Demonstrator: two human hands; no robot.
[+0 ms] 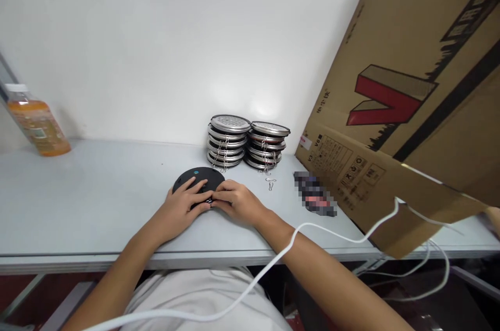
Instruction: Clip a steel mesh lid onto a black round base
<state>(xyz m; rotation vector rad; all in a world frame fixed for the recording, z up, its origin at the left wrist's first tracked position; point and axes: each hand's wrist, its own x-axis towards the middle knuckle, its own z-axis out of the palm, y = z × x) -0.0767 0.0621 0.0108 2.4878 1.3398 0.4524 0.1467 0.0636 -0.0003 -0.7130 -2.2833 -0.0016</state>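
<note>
A black round disc (201, 177) with a small teal mark lies in front of me on the table. My left hand (183, 208) rests over it, fingers spread across its top and thumb at the near edge. At the disc's near right rim, my right hand (236, 200) is closed in a pinch, its fingertips meeting the left thumb and forefinger. A small dark, shiny piece shows between the fingertips, too covered to name. Beyond the right hand lie loose wire clips (270, 185).
Two stacks of round metal-rimmed discs, a left stack (228, 138) and a right stack (269, 143), stand by the wall with wire clips. A large cardboard box (375, 154) leans at right beside a blurred dark item (315, 194). A white cable (297, 237) crosses my right arm. An orange-liquid bottle (37, 125) stands left.
</note>
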